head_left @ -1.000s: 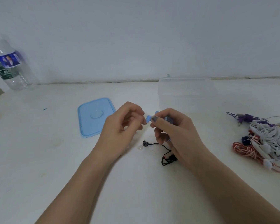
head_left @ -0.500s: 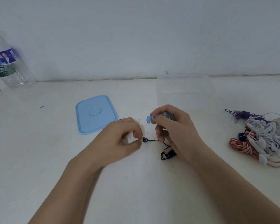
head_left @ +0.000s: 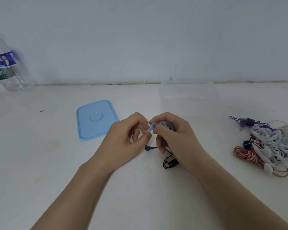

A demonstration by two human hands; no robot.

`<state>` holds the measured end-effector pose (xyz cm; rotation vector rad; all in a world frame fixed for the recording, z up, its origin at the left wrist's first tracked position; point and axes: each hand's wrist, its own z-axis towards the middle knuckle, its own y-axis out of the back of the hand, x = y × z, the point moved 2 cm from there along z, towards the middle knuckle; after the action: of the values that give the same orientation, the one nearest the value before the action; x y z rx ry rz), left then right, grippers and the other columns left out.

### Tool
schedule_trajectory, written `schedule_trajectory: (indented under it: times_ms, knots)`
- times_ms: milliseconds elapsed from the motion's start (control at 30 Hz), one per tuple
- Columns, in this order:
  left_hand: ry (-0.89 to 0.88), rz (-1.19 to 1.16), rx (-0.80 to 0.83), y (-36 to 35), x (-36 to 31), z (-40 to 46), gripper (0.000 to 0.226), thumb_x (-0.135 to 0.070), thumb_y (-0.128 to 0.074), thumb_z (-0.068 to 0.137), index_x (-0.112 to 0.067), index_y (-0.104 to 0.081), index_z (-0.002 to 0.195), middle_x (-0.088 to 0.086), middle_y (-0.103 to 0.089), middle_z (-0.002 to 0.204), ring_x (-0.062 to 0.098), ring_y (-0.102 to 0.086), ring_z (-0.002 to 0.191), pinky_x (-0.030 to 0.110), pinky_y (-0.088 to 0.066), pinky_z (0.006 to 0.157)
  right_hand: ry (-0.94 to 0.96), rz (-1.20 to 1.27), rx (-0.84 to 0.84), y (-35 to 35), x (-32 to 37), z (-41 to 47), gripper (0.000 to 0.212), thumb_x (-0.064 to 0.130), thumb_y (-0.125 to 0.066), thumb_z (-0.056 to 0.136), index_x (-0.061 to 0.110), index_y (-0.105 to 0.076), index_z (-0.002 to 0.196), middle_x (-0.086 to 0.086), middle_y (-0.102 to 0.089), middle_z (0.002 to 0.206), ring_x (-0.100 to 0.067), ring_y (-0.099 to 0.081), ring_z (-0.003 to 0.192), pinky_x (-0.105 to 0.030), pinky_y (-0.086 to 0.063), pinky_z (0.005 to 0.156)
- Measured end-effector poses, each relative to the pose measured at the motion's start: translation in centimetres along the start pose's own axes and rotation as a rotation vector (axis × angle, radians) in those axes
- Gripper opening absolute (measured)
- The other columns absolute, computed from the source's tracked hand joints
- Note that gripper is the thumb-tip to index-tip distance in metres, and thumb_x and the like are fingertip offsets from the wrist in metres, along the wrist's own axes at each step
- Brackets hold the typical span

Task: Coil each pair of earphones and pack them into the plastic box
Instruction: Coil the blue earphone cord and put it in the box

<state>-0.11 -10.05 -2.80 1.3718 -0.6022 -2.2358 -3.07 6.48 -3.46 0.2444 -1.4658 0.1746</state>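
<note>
My right hand (head_left: 175, 138) is closed around a coiled pair of blue earphones (head_left: 169, 126), with one blue earbud (head_left: 151, 126) poking out past the thumb. My left hand (head_left: 128, 140) pinches a small clear ear tip (head_left: 147, 132) between thumb and forefinger, right against that earbud. Black earphones (head_left: 169, 162) lie on the table under my right hand, one bud (head_left: 147, 148) stretched to the left. Behind my hands stands the clear plastic box (head_left: 188, 83), open with nothing visible inside.
The box's blue lid (head_left: 96, 119) lies flat at the left of my hands. A tangled pile of white, red-striped, purple and dark blue earphones (head_left: 269, 143) sits at the right. A clear water bottle (head_left: 7, 68) stands far left by the wall.
My left hand dropped to the table beside the black bud, pinched up the small clear tip, and rose back to the blue earbud. My right hand stayed closed on the blue earphones.
</note>
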Motion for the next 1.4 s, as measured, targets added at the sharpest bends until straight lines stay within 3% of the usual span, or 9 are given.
schedule_trajectory:
  times_ms: [200, 433, 667, 867, 967, 1033, 1167, 1300, 1400]
  knots:
    - [0.015, 0.005, -0.009, -0.1, -0.1, 0.1, 0.022, -0.008, -0.073, 0.088, -0.023, -0.058, 0.087, -0.019, -0.05, 0.061, 0.009, -0.045, 0.059, 0.029, -0.042, 0.06, -0.02, 0.11, -0.026, 0.2, -0.2, 0.1, 0.009, 0.007, -0.064, 0.09, 0.011, -0.071, 0.091, -0.011, -0.062, 0.07, -0.024, -0.051, 0.055, -0.028, -0.043, 0.049]
    - [0.012, -0.003, -0.057, 0.0, 0.2, 0.2, 0.017, -0.018, -0.075, 0.088, -0.023, -0.059, 0.087, -0.009, -0.046, 0.059, 0.012, -0.044, 0.059, 0.035, -0.043, 0.061, 0.009, 0.102, -0.011, 0.2, 0.0, 0.1, 0.003, 0.006, -0.066, 0.089, 0.007, -0.07, 0.089, -0.017, -0.06, 0.07, -0.024, -0.05, 0.054, -0.027, -0.043, 0.048]
    - [-0.033, -0.005, -0.04, 0.2, -0.1, 0.2, 0.024, 0.0, -0.073, 0.086, -0.021, -0.066, 0.095, -0.008, -0.066, 0.079, 0.013, -0.051, 0.064, 0.022, -0.045, 0.065, -0.008, 0.145, -0.028, 0.3, 0.3, -0.1, 0.005, 0.004, -0.066, 0.09, 0.005, -0.07, 0.093, -0.013, -0.062, 0.072, -0.019, -0.051, 0.051, -0.023, -0.042, 0.045]
    - [-0.056, -0.009, -0.061, 0.3, 0.1, 0.3, 0.013, -0.013, -0.073, 0.091, -0.026, -0.07, 0.094, -0.009, -0.066, 0.081, 0.015, -0.053, 0.068, 0.032, -0.047, 0.065, -0.072, 0.26, -0.01, 0.5, 0.4, 0.1, 0.003, 0.001, -0.066, 0.09, -0.002, -0.065, 0.092, -0.013, -0.06, 0.071, -0.019, -0.049, 0.051, -0.024, -0.042, 0.046]
    - [-0.008, -0.078, -0.052, 0.2, 0.3, 0.3, 0.007, -0.026, -0.071, 0.092, -0.028, -0.071, 0.098, -0.003, -0.067, 0.081, 0.019, -0.062, 0.076, 0.047, -0.051, 0.07, -0.088, 0.292, 0.021, 0.6, 0.6, 0.0, 0.005, 0.001, -0.067, 0.09, 0.0, -0.067, 0.085, -0.012, -0.06, 0.071, -0.018, -0.049, 0.053, -0.024, -0.042, 0.046]
    - [0.02, -0.154, -0.045, 0.1, 0.2, 0.3, 0.008, -0.021, -0.073, 0.093, -0.026, -0.073, 0.099, -0.001, -0.072, 0.086, 0.02, -0.067, 0.082, 0.05, -0.054, 0.077, -0.107, 0.323, 0.037, 0.6, 0.7, 0.0, 0.009, 0.0, -0.066, 0.09, 0.003, -0.067, 0.081, -0.012, -0.06, 0.071, -0.017, -0.049, 0.053, -0.024, -0.041, 0.046]
    - [0.089, -0.366, -0.032, 0.2, -0.1, 0.4, 0.008, -0.007, -0.075, 0.09, -0.014, -0.073, 0.094, 0.003, -0.076, 0.088, 0.024, -0.073, 0.089, 0.04, -0.057, 0.088, -0.139, 0.366, 0.063, 0.7, 0.7, -0.1, 0.012, 0.0, -0.066, 0.089, 0.005, -0.067, 0.078, -0.01, -0.061, 0.068, -0.016, -0.05, 0.053, -0.023, -0.041, 0.047]
    - [0.189, -0.56, 0.002, 0.1, -0.1, 0.8, 0.01, -0.004, -0.075, 0.088, -0.009, -0.067, 0.091, 0.01, -0.074, 0.089, 0.034, -0.073, 0.095, 0.042, -0.053, 0.092, -0.15, 0.399, 0.078, 0.7, 0.9, -0.1, 0.014, -0.002, -0.065, 0.09, 0.005, -0.065, 0.077, -0.01, -0.06, 0.067, -0.015, -0.05, 0.053, -0.022, -0.041, 0.046]
    - [0.228, -0.647, 0.011, -0.2, -0.4, 0.9, 0.011, -0.005, -0.073, 0.086, -0.007, -0.062, 0.086, 0.008, -0.07, 0.087, 0.029, -0.074, 0.094, 0.027, -0.054, 0.083, -0.167, 0.434, 0.086, 0.7, 1.0, -0.1, 0.014, -0.002, -0.063, 0.091, 0.004, -0.065, 0.079, -0.01, -0.06, 0.069, -0.014, -0.05, 0.053, -0.021, -0.041, 0.046]
